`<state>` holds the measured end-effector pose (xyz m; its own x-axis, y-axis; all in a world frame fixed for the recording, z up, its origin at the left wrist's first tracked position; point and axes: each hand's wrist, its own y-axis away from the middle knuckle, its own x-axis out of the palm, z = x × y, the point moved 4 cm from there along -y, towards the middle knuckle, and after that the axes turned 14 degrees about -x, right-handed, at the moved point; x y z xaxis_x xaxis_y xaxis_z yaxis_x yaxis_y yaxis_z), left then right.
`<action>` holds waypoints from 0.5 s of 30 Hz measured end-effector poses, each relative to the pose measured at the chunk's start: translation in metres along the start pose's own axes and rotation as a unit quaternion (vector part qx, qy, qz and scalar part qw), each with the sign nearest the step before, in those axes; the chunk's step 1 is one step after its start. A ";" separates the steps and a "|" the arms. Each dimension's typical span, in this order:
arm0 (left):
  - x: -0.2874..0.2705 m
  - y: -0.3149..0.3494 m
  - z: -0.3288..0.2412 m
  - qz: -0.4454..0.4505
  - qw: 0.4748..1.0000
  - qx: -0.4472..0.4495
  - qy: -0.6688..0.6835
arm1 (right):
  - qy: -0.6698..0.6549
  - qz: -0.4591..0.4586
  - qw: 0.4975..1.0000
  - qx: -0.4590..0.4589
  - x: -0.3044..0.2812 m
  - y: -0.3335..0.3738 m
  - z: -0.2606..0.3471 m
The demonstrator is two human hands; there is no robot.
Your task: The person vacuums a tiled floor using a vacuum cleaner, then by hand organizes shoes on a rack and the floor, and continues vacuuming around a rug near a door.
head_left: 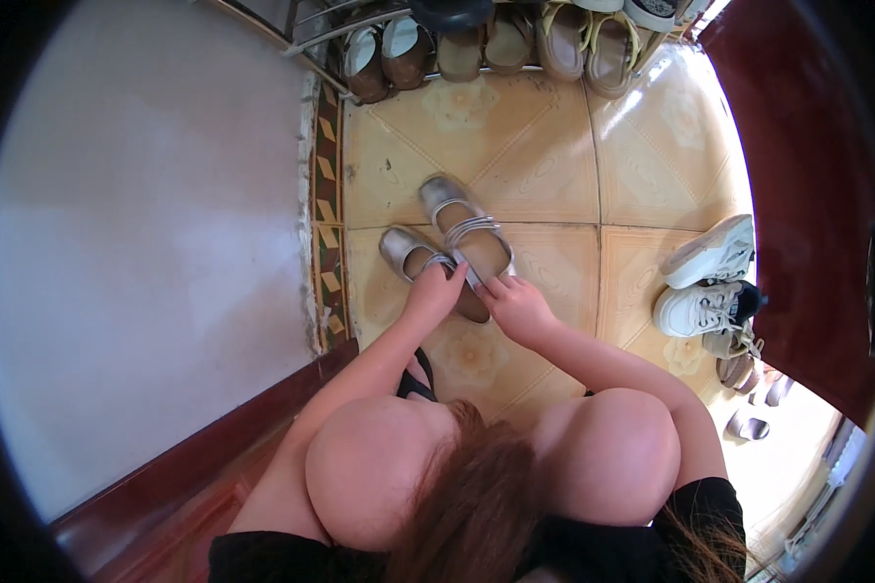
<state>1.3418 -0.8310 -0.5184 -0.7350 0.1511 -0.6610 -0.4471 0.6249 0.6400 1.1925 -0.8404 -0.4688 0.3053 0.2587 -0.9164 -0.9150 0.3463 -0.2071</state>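
Two silver strapped flat shoes lie side by side on the tiled floor in front of me. My left hand (436, 291) grips the heel end of the smaller-looking left shoe (403, 251). My right hand (518, 304) holds the rear edge of the right shoe (462, 225), whose toe points away from me. My bare knees fill the lower middle of the view, with my hair hanging between them. A black sandal strap on my foot shows below my left forearm.
A metal shoe rack (340, 39) with several sandals stands at the far end. White sneakers (710, 282) and slippers (749, 423) lie on the right by a dark red door (797, 194). A pale wall (146, 243) runs along the left, with a patterned tile border.
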 end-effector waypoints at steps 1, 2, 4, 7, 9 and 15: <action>0.000 0.000 -0.005 0.013 1.000 0.001 0.011 | -0.002 -0.002 1.000 -0.015 0.000 0.000 0.002; 0.002 -0.002 -0.005 0.014 1.000 0.001 0.012 | -0.001 -0.001 1.000 -0.015 0.000 0.000 0.002; 0.006 -0.007 -0.010 0.001 0.999 0.034 -0.010 | -0.007 0.049 0.999 -0.019 0.006 0.003 0.003; 0.004 -0.006 -0.007 -0.077 0.997 0.017 -0.026 | -0.033 0.069 0.997 -0.010 0.006 0.005 0.007; -0.013 -0.012 -0.002 -0.116 0.991 0.060 -0.013 | -0.085 0.076 0.993 0.038 0.001 0.002 0.003; -0.077 -0.072 -0.008 -0.157 0.983 0.084 -0.039 | -0.162 -0.071 0.965 0.193 -0.062 0.011 -0.036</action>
<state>1.4269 -0.8936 -0.5106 -0.5305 -0.0153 -0.8476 -0.5504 0.7666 0.3307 1.1538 -0.8850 -0.4266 0.5445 0.4313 -0.7193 -0.7108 0.6927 -0.1227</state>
